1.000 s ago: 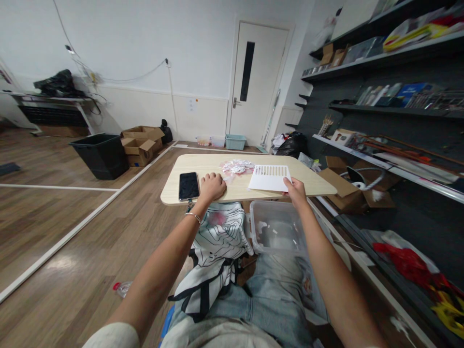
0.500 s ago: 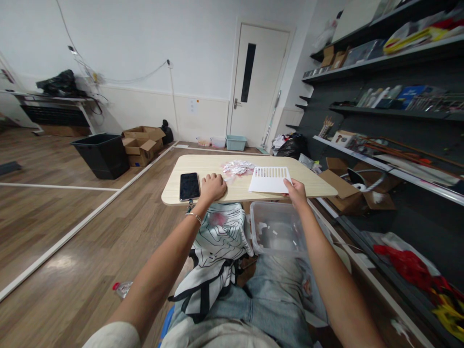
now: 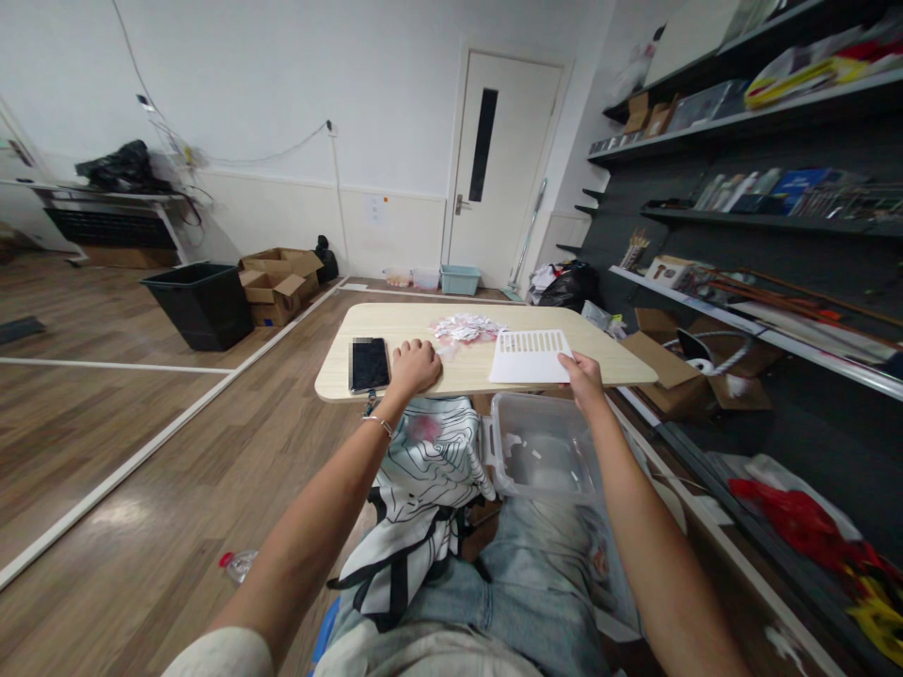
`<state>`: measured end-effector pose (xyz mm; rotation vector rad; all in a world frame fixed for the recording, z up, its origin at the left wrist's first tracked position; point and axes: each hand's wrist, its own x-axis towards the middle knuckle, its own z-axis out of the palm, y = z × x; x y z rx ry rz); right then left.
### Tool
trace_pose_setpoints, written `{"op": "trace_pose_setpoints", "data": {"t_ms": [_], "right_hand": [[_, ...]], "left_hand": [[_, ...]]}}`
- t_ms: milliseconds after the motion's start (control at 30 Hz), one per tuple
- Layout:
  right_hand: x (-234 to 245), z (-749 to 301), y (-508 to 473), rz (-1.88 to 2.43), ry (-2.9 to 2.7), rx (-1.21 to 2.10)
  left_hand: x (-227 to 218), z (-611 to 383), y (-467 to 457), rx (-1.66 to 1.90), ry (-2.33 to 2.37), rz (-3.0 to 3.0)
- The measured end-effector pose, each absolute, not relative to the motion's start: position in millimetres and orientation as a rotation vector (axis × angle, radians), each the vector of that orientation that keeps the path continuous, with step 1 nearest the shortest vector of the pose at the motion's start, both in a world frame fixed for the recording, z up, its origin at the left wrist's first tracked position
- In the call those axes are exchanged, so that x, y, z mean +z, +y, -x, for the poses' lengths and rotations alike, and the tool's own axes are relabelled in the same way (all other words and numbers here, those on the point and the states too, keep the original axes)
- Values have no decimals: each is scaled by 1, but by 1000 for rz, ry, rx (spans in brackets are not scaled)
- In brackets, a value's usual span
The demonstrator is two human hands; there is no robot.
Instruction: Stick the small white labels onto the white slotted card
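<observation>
Right hand (image 3: 582, 378) pinched the near right corner of the white sheet (image 3: 529, 357), thumb on top, other fingers hidden under it. The sheet lay flat on the table (image 3: 395, 324), right of centre, its near edge close to the table's front edge. Left hand (image 3: 415, 365) sat as a loose fist on the tabletop, fingers curled in with nothing visible in them, just beside the phone (image 3: 370, 364).

Risks, as I judged them:
- A one-corner grip on a thin sheet could let it bend or crease if lifted.
- A sideways drag could sweep the paper scraps (image 3: 464, 327) just beyond it off the table.
- The phone lay close to the front edge, so a nudge from the left fist could push it off.
- The sheet could slip over the edge into the plastic tub (image 3: 564, 423) below.

Materials:
- Sheet: white, thin, rectangular, with a row of narrow upright slots along its far edge. Paper or plastic, could not tell.
- Scraps: small, white and pinkish, in a loose, crinkly heap.
- Table: pale wood-look top, smooth, with rounded corners.
- Phone: flat black slab with a glossy screen.
- Tub: clear, boxy and rigid, with a few white bits inside.
</observation>
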<state>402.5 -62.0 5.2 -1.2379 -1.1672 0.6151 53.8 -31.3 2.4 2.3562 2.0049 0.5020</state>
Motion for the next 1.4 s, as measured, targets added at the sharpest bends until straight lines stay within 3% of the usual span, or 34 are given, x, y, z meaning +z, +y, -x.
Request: {"op": "trace_pose_setpoints", "data": {"t_ms": [1400], "right_hand": [[3, -403, -60, 1178, -1122, 557]], "left_hand": [[3, -55, -32, 508, 2000, -2362]]}}
